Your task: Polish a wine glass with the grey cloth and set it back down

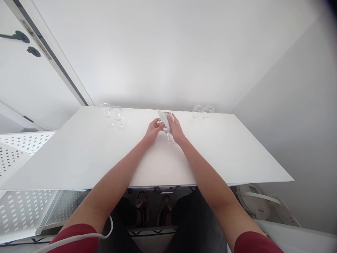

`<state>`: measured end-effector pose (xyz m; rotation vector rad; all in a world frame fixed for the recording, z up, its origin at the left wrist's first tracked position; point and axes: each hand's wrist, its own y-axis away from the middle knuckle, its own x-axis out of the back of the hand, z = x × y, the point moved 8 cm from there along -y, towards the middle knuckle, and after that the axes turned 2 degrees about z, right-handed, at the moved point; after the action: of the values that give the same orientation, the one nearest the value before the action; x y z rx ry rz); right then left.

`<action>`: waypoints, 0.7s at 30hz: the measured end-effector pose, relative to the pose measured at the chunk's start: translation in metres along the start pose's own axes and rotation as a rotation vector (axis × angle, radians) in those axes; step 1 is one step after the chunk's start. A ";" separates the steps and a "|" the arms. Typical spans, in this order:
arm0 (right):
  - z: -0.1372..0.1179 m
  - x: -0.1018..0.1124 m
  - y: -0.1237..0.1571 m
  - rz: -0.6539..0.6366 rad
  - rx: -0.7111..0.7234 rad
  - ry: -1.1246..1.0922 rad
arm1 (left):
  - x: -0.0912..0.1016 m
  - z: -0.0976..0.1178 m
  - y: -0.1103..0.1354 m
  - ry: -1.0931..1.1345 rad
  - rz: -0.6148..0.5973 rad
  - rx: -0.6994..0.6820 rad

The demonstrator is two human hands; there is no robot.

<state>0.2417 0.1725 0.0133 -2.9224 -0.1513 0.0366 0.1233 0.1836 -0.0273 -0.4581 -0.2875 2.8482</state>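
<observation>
Both my hands meet over the middle of the white table (79, 154). My left hand (153, 128) is closed around a clear stemmed glass (170, 135), whose stem and foot point toward me. My right hand (176, 128) is closed on a white cloth (164, 118) pressed against the bowl of that glass. The bowl is mostly hidden by the cloth and my fingers.
Two clear stemmed glasses (116, 114) stand at the table's far left, and two more glasses (198, 111) at the far right, close to the white wall. A perforated white rack (23, 147) sits left of the table. A door with dark handles (18, 36) is at upper left.
</observation>
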 end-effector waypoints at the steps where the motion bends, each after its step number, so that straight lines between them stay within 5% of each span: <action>1: -0.005 -0.001 0.001 -0.009 0.038 0.062 | -0.001 0.000 0.001 0.013 -0.010 0.001; 5: -0.006 0.017 -0.002 0.142 0.070 0.200 | -0.005 0.004 0.006 0.035 -0.066 -0.003; 9: 0.008 0.026 -0.009 0.206 0.005 0.113 | -0.003 0.008 0.004 0.060 -0.028 -0.048; 15: 0.013 0.001 -0.007 0.016 0.009 0.162 | 0.018 0.022 0.001 0.060 0.175 -0.183; 21: 0.019 -0.021 0.000 -0.293 -0.065 0.156 | 0.023 0.026 0.000 0.094 0.171 -0.180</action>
<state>0.2204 0.1740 -0.0049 -2.9194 -0.5608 -0.2464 0.0935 0.1856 -0.0095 -0.6813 -0.5121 2.9672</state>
